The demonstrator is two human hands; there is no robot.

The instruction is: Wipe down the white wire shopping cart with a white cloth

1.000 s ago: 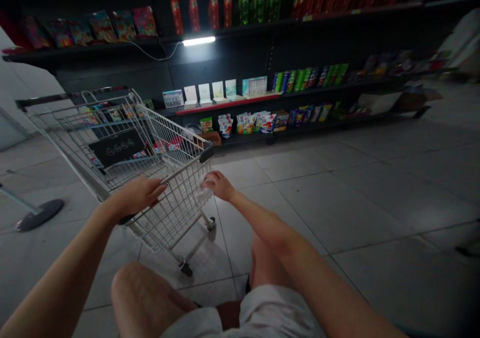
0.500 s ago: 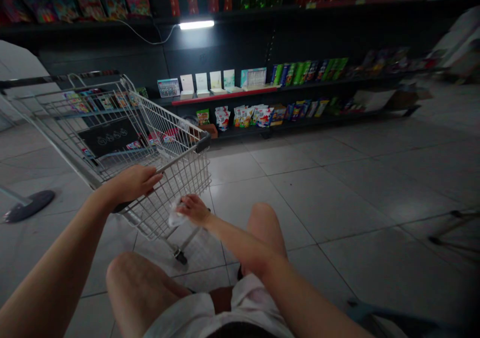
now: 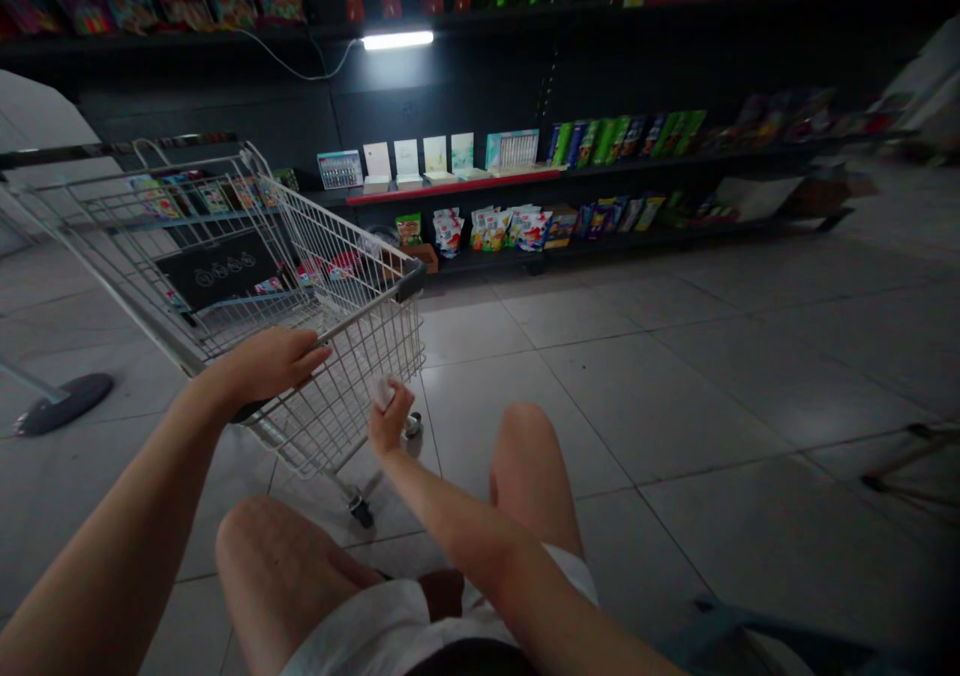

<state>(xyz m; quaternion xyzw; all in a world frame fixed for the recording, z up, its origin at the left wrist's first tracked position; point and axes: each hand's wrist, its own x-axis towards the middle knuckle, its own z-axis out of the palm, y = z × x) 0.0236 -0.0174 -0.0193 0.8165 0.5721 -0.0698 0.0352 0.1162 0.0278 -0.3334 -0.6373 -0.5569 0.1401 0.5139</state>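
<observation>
A metal wire shopping cart [image 3: 352, 341] stands at the left, its front end toward me. My left hand [image 3: 271, 361] is closed over the top rail of that end, near its left corner. Against the lower right part of the front mesh is my right hand [image 3: 390, 424], fingers wrapped round a crumpled white cloth [image 3: 384, 392]. Only a bit of the cloth shows above the fingers; whether it is fabric or tissue I cannot tell. Inside the cart's far end hangs a dark panel [image 3: 210, 269] with a pale printed pattern.
Behind the cart runs a dark shelf unit [image 3: 465, 188] with boxes, snack bags [image 3: 491, 228] and bottles under a lit tube lamp [image 3: 397, 41]. A round post base [image 3: 66, 404] stands at the far left. A blue-grey object [image 3: 780, 631] lies at lower right on the tiled floor [image 3: 600, 406].
My right hand with the white cloth has moved right and slightly up along the cart's front mesh, its wrist turning upward. My left hand stays on the rail.
</observation>
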